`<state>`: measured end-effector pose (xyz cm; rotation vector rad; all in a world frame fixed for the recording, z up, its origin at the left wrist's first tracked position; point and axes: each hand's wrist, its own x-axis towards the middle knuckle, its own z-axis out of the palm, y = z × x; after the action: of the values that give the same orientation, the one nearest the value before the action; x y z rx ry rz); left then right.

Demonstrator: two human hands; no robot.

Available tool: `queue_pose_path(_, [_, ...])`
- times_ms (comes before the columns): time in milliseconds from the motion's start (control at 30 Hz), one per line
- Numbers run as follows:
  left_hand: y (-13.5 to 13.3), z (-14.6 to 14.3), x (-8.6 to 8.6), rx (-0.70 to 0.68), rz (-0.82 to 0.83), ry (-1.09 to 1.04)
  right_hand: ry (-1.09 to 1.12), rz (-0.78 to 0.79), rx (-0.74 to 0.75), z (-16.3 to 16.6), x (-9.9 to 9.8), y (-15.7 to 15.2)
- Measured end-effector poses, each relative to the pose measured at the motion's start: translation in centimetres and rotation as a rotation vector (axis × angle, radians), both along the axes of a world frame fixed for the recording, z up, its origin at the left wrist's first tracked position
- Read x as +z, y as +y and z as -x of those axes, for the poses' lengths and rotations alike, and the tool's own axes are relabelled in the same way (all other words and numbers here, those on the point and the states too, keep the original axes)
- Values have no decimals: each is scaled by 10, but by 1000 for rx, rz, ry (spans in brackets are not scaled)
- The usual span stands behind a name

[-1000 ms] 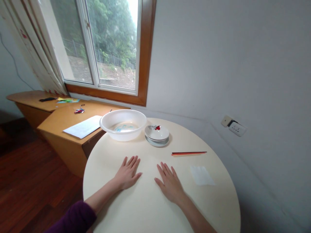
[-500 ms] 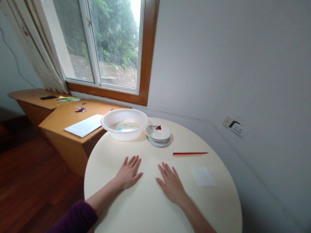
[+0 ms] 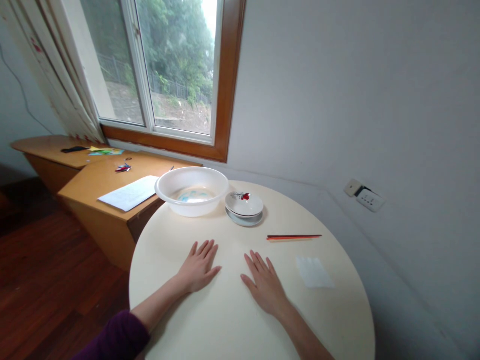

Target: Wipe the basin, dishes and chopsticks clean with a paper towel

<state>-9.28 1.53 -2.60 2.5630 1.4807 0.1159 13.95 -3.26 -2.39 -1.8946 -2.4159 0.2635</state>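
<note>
Palm down on the round cream table [image 3: 225, 325], my left hand [image 3: 198, 268] lies flat with its fingers stretched out, holding nothing. My right hand [image 3: 264, 282] rests the same way, fingers spread. Beyond my left hand stands a translucent white plastic basin [image 3: 192, 192] with a blue pattern showing at its bottom. To its right is a small stack of dishes [image 3: 244, 207], the top one white with a red flower. Several chopsticks [image 3: 294, 237], dark, red and pale, lie side by side past my right hand. Nearer, a thin white cloth or tissue [image 3: 315, 273] lies flat.
A wooden desk [image 3: 93, 177] adjoins the table at the left, bearing a white sheet of paper [image 3: 129, 193] and small coloured items [image 3: 123, 168]. A window with a brown frame [image 3: 223, 125] is behind. Along the right runs a white wall with a socket [image 3: 370, 199].
</note>
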Motion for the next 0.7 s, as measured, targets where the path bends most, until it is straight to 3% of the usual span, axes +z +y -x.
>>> queue_pose_path(700, [1,-1,1,6,-2,-3,25,-5,-3,-2,-2,1])
